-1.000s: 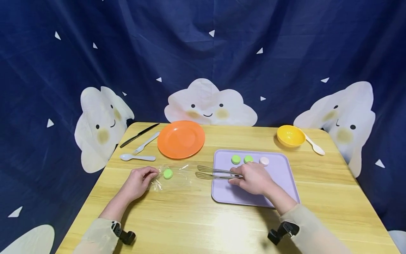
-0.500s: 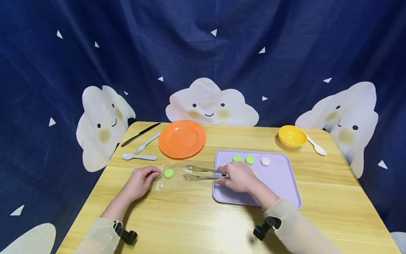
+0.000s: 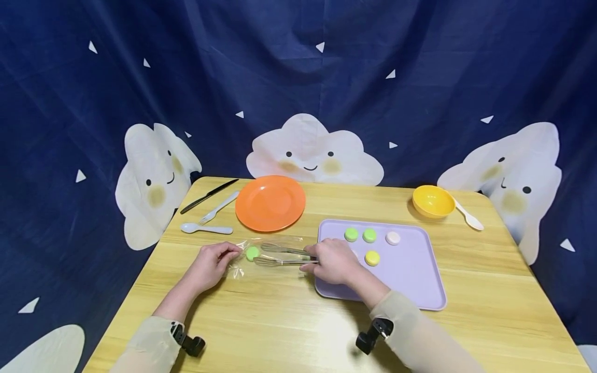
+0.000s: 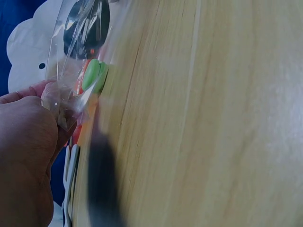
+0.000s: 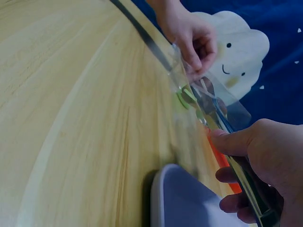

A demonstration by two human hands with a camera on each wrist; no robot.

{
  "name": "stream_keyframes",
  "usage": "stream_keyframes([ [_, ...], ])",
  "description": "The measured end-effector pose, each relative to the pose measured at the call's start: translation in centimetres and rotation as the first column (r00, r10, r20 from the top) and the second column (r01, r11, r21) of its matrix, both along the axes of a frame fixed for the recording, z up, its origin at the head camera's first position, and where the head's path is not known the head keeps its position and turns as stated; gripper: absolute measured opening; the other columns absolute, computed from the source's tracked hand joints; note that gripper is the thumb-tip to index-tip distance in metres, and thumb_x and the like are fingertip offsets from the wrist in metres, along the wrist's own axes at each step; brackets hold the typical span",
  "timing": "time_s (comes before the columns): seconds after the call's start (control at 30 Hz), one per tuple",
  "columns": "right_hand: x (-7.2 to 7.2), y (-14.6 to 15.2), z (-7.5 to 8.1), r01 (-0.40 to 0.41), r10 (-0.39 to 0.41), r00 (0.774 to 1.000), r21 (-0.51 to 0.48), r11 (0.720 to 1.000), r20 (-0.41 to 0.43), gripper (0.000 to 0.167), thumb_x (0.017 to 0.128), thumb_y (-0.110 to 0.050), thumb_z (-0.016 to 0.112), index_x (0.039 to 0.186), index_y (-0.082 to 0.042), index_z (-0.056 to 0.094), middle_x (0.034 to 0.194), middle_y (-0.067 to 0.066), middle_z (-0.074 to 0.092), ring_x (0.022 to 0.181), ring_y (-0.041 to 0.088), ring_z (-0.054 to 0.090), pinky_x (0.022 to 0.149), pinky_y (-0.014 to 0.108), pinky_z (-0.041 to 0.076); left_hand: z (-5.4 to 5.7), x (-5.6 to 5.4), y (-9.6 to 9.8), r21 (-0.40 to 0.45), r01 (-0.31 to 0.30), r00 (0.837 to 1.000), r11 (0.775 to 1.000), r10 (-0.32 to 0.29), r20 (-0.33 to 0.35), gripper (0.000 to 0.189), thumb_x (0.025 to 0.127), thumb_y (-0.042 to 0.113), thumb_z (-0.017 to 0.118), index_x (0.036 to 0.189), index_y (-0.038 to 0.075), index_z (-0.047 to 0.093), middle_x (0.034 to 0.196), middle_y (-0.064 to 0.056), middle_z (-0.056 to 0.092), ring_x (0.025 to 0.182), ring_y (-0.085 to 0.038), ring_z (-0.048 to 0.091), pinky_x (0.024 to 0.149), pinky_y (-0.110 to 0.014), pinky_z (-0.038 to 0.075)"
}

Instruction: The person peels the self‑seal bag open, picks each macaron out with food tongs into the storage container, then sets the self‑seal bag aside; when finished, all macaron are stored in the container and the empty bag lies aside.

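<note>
The left hand (image 3: pixel 210 265) pinches one clear bag (image 3: pixel 261 249) holding one green macaron (image 3: pixel 252 253) on the table (image 3: pixel 280 321). The right hand (image 3: pixel 332 261) grips one pair of tongs (image 3: pixel 280 255), tips apart beside that macaron. Four macarons lie on the tray (image 3: pixel 415 280).

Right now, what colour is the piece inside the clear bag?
Green; the piece in the bag shows best in the head view.

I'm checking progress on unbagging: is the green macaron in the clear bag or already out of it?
Inside. The green macaron lies within the clear bag, whose end the left hand pinches; the tongs reach in beside it.
</note>
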State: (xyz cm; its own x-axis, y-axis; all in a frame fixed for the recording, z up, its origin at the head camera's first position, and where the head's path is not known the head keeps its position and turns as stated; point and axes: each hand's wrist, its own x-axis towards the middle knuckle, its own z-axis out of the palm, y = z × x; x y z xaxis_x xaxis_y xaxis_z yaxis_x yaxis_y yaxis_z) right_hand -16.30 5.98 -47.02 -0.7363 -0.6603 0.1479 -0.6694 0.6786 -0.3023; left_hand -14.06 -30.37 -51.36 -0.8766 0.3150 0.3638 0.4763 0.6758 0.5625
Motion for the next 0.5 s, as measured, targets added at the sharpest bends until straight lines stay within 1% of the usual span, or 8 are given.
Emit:
stream_keyframes([
  [0.1, 0.1, -0.7, -0.1, 0.023, -0.023, 1.0, 0.019, 1.0, 0.006, 0.038, 0.093, -0.049, 0.079, 0.077, -0.026, 0.054, 0.06, -0.01, 0.049, 0.06, 0.02, 0.06, 0.05, 0.04, 0.045, 0.1, 0.0, 0.2, 0.003, 0.006, 1.0, 1.0, -0.006, -0.005, 0.015, 0.096, -0.004, 0.075, 0.101, 0.01, 0.079, 0.101, 0.001, 0.078, 0.093, -0.015, 0.073, 0.076, -0.038, 0.063],
  [0.27, 0.2, -1.7, -0.3, 0.048, -0.05, 0.998, 0.048, 0.998, 0.036, 0.036, 0.095, -0.051, 0.078, 0.08, -0.025, 0.056, 0.058, -0.009, 0.042, 0.054, 0.014, 0.048, 0.048, 0.037, 0.04, 0.1, 0.0, 0.4, 0.008, 0.016, 1.0, 1.0, -0.016, -0.011, 0.014, 0.096, -0.003, 0.075, 0.101, 0.009, 0.078, 0.099, 0.0, 0.078, 0.089, -0.014, 0.072, 0.074, -0.035, 0.062],
  [0.37, 0.2, -2.1, -0.5, 0.051, -0.053, 0.998, 0.053, 0.997, 0.039, 0.035, 0.095, -0.05, 0.078, 0.082, -0.025, 0.058, 0.058, -0.009, 0.041, 0.055, 0.013, 0.048, 0.048, 0.037, 0.04, 0.1, 0.0, 0.4, 0.015, 0.023, 1.0, 1.0, -0.022, -0.007, 0.013, 0.096, -0.003, 0.075, 0.101, 0.009, 0.078, 0.099, -0.001, 0.078, 0.087, -0.013, 0.072, 0.071, -0.033, 0.061],
  [0.5, 0.2, -2.5, -0.7, 0.056, -0.057, 0.998, 0.064, 0.996, 0.028, 0.033, 0.095, -0.052, 0.077, 0.084, -0.024, 0.062, 0.06, -0.01, 0.046, 0.058, 0.016, 0.052, 0.049, 0.04, 0.043, 0.1, 0.0, 0.4, 0.02, 0.025, 1.0, 0.999, -0.025, -0.006, 0.013, 0.097, -0.003, 0.075, 0.1, 0.01, 0.078, 0.098, -0.001, 0.078, 0.087, -0.012, 0.071, 0.07, -0.032, 0.06],
])
